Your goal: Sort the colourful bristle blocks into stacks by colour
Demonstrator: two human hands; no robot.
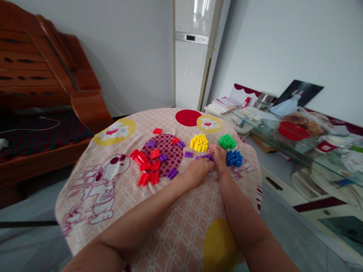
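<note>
My left hand point(202, 168) is at a cluster of small purple plastic pegs point(200, 156), fingers bent down and closed at the cluster's right end. Close beside it, my right hand point(219, 155) has its fingers stretched out along the far right side of the purple cluster. Yellow pegs point(199, 142) stand in a tight group just beyond the hands. Green pegs point(227, 141) and blue pegs point(235, 158) form groups to the right. Leftward lie loose purple pieces point(172, 173) and a scattered heap of red pieces point(145, 165). My fingers partly hide the purple cluster.
A patterned cloth point(181, 211) covers the round table. At the right, a glass-topped cabinet point(300, 151) carries papers point(224, 105), a red bowl point(294, 130) and a photo point(297, 94). A wooden bench point(85, 102) stands left, and a tall white appliance point(190, 68) behind.
</note>
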